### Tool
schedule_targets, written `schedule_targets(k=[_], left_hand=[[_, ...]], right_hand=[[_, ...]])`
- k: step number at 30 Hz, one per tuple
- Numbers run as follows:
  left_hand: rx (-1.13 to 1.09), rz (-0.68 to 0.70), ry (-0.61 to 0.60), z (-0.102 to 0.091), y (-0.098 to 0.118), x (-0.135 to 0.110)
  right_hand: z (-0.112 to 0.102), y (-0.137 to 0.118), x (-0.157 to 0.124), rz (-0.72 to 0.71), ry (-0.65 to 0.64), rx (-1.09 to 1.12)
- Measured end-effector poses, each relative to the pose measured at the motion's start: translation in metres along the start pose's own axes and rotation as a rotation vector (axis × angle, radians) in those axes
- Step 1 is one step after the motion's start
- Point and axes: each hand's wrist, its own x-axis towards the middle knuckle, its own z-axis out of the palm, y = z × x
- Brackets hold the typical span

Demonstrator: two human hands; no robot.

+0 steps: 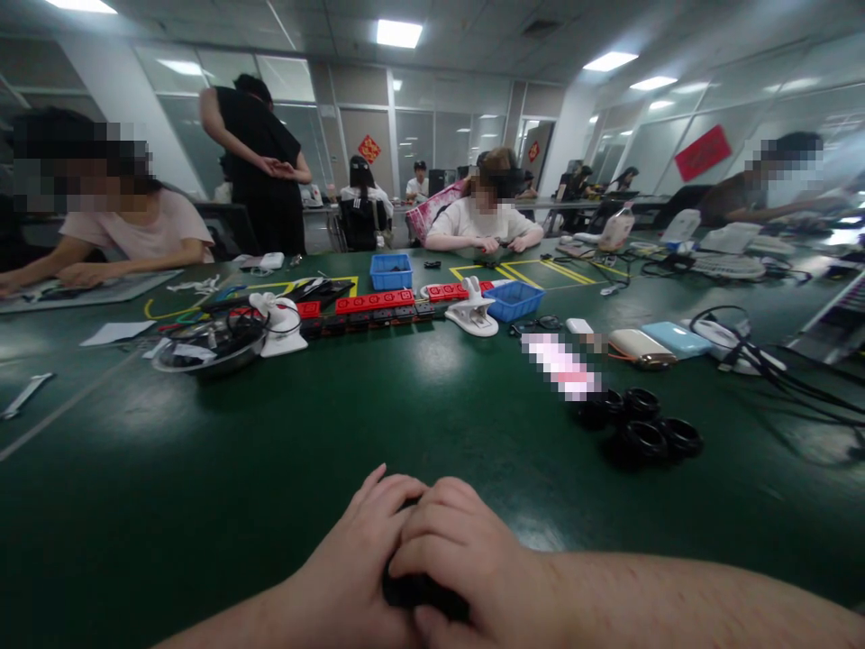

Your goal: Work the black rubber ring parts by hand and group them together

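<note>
Close to the front of the green table (284, 469), my left hand (355, 550) and my right hand (466, 541) are closed together around a black object (423, 590). Its dark, rounded side shows between the hands; the rest is hidden, so its exact kind cannot be made out. The fingers of my right hand lie over the top, overlapping those of my left hand. Away to the right stands a cluster of several round black ring-shaped parts (641, 437) with open centres.
Ahead lie a metal bowl (203, 361) of dark pieces, white clip stands (473, 311), a red and black strip (375, 306) and blue bins (517, 300). Power banks (641, 347) and tangled cables (777, 361) are at right, a wrench (27, 395) at left. Other people sit around the table.
</note>
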Motion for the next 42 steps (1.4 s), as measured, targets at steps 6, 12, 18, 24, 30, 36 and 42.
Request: schedule_targets(k=[6, 12, 18, 24, 30, 36, 42], left_hand=[[0.072, -0.035, 0.137, 0.012, -0.001, -0.002], [-0.056, -0.086, 0.045, 0.003, -0.001, 0.002], [-0.100, 0.018, -0.010, -0.007, -0.006, 0.005], [-0.044, 0.042, -0.062, -0.010, -0.004, 0.003], [0.057, -0.022, 0.063, 0.006, -0.005, -0.002], [0.039, -0.093, 0.089, 0.009, 0.001, 0.001], [-0.031, -0.050, -0.016, -0.001, -0.004, 0.004]], right_hand=[[0.008, 0.003, -0.004, 0.225, -0.037, -0.048], [0.007, 0.002, -0.001, 0.124, -0.015, -0.046], [0.006, 0.005, 0.001, -0.070, -0.098, -0.023], [0.003, 0.003, 0.001, -0.077, -0.027, 0.003], [0.003, -0.001, -0.002, 0.188, -0.060, -0.055], [0.010, 0.003, -0.002, 0.183, -0.043, -0.044], [0.006, 0.003, 0.000, 0.013, -0.038, -0.012]])
